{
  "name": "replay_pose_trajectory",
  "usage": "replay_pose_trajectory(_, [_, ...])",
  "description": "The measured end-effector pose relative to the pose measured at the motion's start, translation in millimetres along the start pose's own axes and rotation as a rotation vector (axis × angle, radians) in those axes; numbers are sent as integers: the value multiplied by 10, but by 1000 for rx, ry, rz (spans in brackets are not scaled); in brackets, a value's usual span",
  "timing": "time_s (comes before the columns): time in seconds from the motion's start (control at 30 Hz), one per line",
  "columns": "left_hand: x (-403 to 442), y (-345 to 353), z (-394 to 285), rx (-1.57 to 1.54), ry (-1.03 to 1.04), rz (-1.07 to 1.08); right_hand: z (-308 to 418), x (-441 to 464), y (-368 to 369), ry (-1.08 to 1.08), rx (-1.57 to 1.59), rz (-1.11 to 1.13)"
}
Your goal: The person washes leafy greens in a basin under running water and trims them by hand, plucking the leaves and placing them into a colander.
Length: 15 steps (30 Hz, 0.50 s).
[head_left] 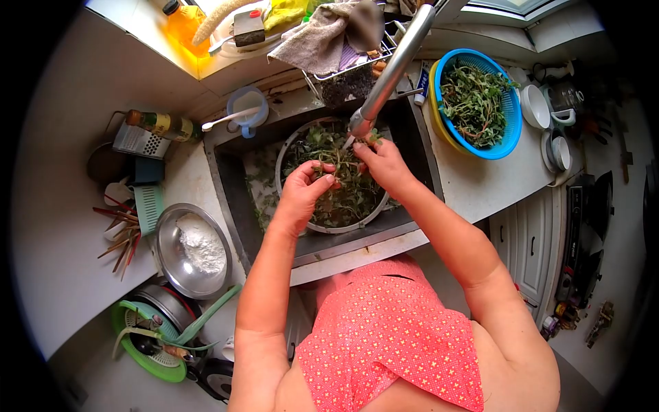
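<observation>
My left hand [306, 191] is closed in a pinch on leafy green stems above a round basin [280, 165] in the sink. To its right, under the faucet spout, my right hand [384, 163] pinches the same bunch of greens [351, 154]. More loose leafy greens [343, 202] fill the basin below both hands. The metal faucet [391, 75] reaches down close to my right fingers, and a thin pale stream shows at its mouth. My fingertips are partly hidden among the leaves.
A blue colander [519, 113] of greens sits on the right counter. Left of the sink [237, 213] are a steel bowl [165, 240] with white powder [202, 246], a dark bottle [165, 126], chopsticks [125, 237] and a light-blue cup [250, 123]. A cloth [322, 42] hangs over a wire rack behind.
</observation>
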<state>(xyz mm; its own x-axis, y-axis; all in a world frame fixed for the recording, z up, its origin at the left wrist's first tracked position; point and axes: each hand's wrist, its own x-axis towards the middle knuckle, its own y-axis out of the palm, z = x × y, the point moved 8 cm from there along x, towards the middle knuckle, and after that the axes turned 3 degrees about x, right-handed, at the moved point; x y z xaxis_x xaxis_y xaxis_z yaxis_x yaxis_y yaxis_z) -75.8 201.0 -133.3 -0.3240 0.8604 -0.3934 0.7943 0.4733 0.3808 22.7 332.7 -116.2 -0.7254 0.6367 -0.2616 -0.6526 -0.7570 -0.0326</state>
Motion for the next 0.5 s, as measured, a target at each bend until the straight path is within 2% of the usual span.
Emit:
replay_pose_trajectory(0.03, [0,-4,-3,0,1,1,227,-58,-52,-276,-256,-104])
replay_pose_trajectory(0.07, [1,8,15,-15,-19,26,241,-60,-56,-276,-256,-104])
replay_pose_trajectory(0.13, [11,7,59,-31,-39,52,446,-157,135,-561,-434,72])
replay_pose_trajectory(0.17, [28,31,71,-43,-33,90,438,-175,160,-592,-491,78])
replay_pose_trajectory(0.23, [46,74,74,-55,-27,130,379,-119,123,-557,-459,111])
replay_pose_trajectory(0.3, [40,121,52,-263,-81,98,370,-104,107,-522,-426,147])
replay_pose_trajectory(0.47, [54,38,-12,-297,-82,58,149,-27,-83,-165,-273,78])
replay_pose_trajectory(0.5, [42,40,-47,-265,-78,21,114,-18,-103,-165,-273,76])
